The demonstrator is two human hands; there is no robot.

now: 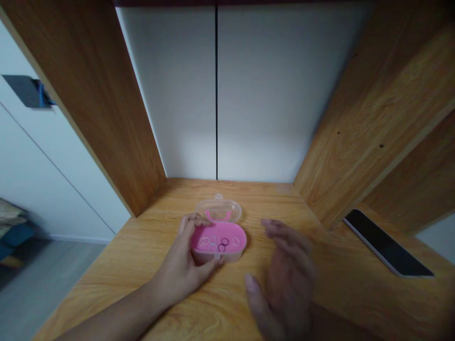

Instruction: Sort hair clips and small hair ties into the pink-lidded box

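A small oval box [232, 256] stands on the wooden desk, its clear lid [234, 208] tipped back behind it with a pink handle [219, 219]. On the pink surface inside lie several thin hair ties [223, 245], some pale and some dark. My left hand [186, 255] grips the box at its left end, thumb along the front and fingers at the back. To the right of the box my right hand [287, 279] hangs apart from it, slightly blurred, with thumb and fingers spread and nothing between them.
A phone with a dark screen [387, 244] lies on the desk [149, 246] at the right, by the wooden side panel [355, 142]. White panels [263, 104] close off the back. Another wooden panel [99, 104] rises at the left, with the floor [74, 265] beyond.
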